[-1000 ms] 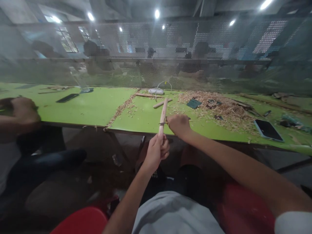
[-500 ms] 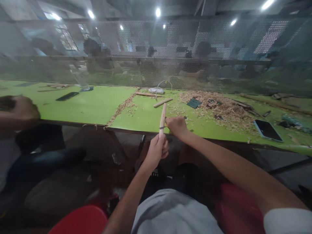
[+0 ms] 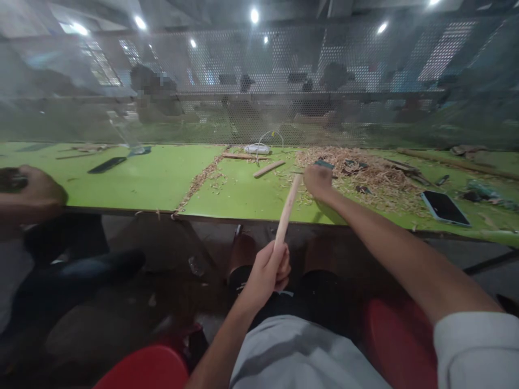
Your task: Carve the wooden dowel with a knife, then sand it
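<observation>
My left hand (image 3: 272,268) is closed round the lower end of a pale wooden stick (image 3: 287,212), which slants up and to the right over the front edge of the green table. At the stick's far tip is my right hand (image 3: 318,182), its fingers curled round a knife (image 3: 297,173). Only a thin dark strip of the blade shows; the fingers hide the handle. Another wooden stick (image 3: 269,168) lies on the table just beyond.
Heaped wood shavings (image 3: 377,178) cover the right side of the green table (image 3: 150,186). A phone (image 3: 445,207) lies near the right front edge, another phone (image 3: 107,165) to the left. A perforated screen (image 3: 211,116) stands behind. At far left is another person's hand (image 3: 42,189).
My right hand and the knife have moved away from me and to the right, from partway along the stick to its far tip. My left hand has come slightly nearer, and the stick leans more rightward.
</observation>
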A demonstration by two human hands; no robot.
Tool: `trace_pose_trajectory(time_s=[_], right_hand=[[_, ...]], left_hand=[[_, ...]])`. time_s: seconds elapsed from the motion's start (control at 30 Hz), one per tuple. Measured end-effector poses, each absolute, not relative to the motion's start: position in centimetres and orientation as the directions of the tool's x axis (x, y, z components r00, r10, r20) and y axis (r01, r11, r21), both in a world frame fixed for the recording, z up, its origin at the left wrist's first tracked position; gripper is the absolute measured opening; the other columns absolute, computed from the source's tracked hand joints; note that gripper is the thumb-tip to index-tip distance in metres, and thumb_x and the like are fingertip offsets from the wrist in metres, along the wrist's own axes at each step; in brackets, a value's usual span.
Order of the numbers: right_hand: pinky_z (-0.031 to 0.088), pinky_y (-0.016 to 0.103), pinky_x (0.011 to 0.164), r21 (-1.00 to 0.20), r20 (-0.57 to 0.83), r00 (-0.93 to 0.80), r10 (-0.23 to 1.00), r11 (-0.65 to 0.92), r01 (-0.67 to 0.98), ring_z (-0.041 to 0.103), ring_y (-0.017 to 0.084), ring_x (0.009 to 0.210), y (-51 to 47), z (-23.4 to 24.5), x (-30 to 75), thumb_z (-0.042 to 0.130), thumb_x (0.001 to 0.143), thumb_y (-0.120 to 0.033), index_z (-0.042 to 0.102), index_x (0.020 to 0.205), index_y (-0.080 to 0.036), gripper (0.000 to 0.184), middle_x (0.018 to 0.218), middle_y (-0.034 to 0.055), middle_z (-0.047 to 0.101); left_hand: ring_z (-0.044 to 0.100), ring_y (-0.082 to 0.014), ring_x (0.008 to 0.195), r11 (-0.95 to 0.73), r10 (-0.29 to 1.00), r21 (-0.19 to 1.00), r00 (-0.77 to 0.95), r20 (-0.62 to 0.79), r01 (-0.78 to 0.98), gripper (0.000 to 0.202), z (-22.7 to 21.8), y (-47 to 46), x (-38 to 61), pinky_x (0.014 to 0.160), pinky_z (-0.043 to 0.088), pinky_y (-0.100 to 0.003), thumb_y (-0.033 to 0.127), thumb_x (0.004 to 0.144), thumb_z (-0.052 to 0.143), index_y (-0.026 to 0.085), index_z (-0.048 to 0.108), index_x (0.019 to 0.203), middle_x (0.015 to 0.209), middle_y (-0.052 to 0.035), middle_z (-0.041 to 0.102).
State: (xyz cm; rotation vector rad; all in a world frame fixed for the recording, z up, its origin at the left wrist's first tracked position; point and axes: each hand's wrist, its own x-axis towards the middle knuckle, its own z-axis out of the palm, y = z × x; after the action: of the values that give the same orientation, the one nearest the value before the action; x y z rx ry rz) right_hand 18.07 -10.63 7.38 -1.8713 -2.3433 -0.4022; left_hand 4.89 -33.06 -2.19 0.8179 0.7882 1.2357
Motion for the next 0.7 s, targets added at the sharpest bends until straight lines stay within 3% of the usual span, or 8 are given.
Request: trace_pose_trajectory(time_s=[0.13,0.27,0.37,0.5,0.7], right_hand=[[0.043,0.030,0.077,0.070,0.342,-0.192,0.920,0.179,0.981,0.072,0.028,0.100,-12.9,8.1,18.8,0.044,0.103,-0.019,0.079,0.117,-0.004,0.040,0.106,0.0280,0.075],[0.047,0.029,0.074,0.111,0.192,-0.376,0.906,0.361,0.926,0.074,0.027,0.092,-18.4,6.0,17.0,0.048,0.099,-0.019,0.082,0.104,-0.016,0.034,0.097,0.0173,0.079],[0.049,0.031,0.070,0.153,0.100,-0.486,0.868,0.470,0.869,0.076,0.028,0.089,-21.3,4.1,15.9,0.043,0.099,-0.014,0.081,0.101,-0.016,0.037,0.091,0.0157,0.079],[0.052,0.033,0.073,0.196,0.108,-0.542,0.833,0.517,0.833,0.076,0.030,0.091,-21.8,3.1,15.6,0.040,0.100,-0.010,0.077,0.104,-0.010,0.037,0.093,0.0205,0.077],[0.052,0.036,0.078,0.207,0.112,-0.557,0.823,0.529,0.823,0.075,0.031,0.095,-19.6,2.9,15.6,0.037,0.100,-0.007,0.075,0.110,-0.006,0.039,0.097,0.0238,0.077]], left_hand=[[0.018,-0.0030,0.042,0.101,0.995,0.851,0.070,-0.076,-0.515,0.051,-2.3,-32.3,5.1,0.034,0.016,-0.013,0.064,0.083,0.074,0.022,0.046,0.081,0.056,0.0127,0.029],[0.019,-0.0026,0.042,0.110,0.994,0.861,0.046,-0.101,-0.496,0.056,-2.4,-31.4,5.3,0.035,0.016,-0.013,0.068,0.079,0.076,0.022,0.046,0.079,0.055,0.0128,0.030],[0.021,-0.0025,0.041,0.080,0.994,0.880,-0.025,-0.104,-0.469,0.062,-2.3,-31.3,5.6,0.034,0.017,-0.013,0.076,0.074,0.075,0.022,0.045,0.078,0.054,0.0131,0.030],[0.022,-0.0024,0.038,0.050,0.986,0.912,-0.124,-0.109,-0.406,0.069,-2.6,-31.0,6.3,0.034,0.017,-0.014,0.085,0.069,0.070,0.023,0.041,0.076,0.052,0.0135,0.029],[0.023,-0.0031,0.038,0.031,0.982,0.945,-0.166,-0.089,-0.325,0.065,-3.9,-29.9,6.4,0.034,0.018,-0.016,0.085,0.076,0.063,0.023,0.042,0.076,0.052,0.0129,0.030]])
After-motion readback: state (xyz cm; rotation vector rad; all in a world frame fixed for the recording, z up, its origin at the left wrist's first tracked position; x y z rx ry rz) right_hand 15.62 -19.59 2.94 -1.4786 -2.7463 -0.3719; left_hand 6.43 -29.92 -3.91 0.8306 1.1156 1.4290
